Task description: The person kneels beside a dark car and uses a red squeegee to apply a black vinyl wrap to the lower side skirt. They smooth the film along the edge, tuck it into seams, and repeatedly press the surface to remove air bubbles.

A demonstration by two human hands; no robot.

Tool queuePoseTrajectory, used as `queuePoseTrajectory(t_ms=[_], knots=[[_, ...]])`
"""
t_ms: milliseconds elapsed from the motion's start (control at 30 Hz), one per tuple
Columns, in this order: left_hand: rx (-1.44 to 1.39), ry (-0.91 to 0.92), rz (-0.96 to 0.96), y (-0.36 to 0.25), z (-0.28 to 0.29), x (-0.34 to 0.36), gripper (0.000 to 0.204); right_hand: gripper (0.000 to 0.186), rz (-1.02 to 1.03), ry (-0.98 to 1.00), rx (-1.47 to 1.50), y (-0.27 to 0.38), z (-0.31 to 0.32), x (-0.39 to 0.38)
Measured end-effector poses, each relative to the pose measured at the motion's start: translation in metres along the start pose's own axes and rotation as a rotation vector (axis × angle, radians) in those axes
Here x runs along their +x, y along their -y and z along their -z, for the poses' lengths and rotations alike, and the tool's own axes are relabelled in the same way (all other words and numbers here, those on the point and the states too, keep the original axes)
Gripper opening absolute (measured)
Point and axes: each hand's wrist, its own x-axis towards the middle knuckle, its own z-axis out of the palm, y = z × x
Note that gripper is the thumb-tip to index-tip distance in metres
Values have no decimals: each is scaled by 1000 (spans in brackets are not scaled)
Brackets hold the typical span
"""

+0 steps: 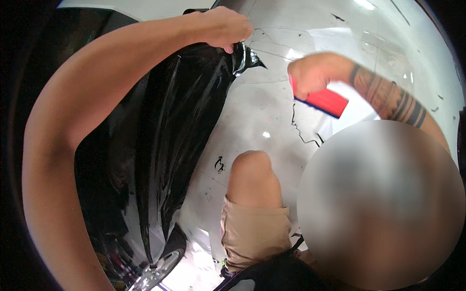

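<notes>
My left arm reaches up across the view, and my left hand (pixel 225 30) is closed on the gathered edge of a black glossy plastic film (pixel 165 121). The film hangs in long vertical folds over the side of a vehicle, and a crumpled corner of it sticks out below my fingers. To the right, apart from the film, my right hand (pixel 313 75) grips a flat red squeegee (pixel 326 103) with a dark blue strip along one edge. My right forearm bears dark banded tattoos.
A wheel (pixel 162 264) shows under the film at lower left. My bent knee (pixel 252 174) and beige shorts are at lower middle. Thin black film scraps (pixel 220 165) lie on the shiny pale floor (pixel 262 116), with white sheets near my right hand. A blurred disc hides the lower right.
</notes>
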Motion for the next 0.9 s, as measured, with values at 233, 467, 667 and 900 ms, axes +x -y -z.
queuePoseTrajectory(t_ms=[233,467,667,900], knots=[[-131,-88,-2,3,-6,19,33,27,-110,-76,874,7,-1,-9],[-112,-164,-13,20,-44,15,31,19,545,-661,2325,120,-107,57],[-32,-32,19,7,-18,23,30,22,35,-1166,1981,226,-123,51],[-21,-25,21,6,-28,30,30,16,2,-1676,1311,261,-91,86]])
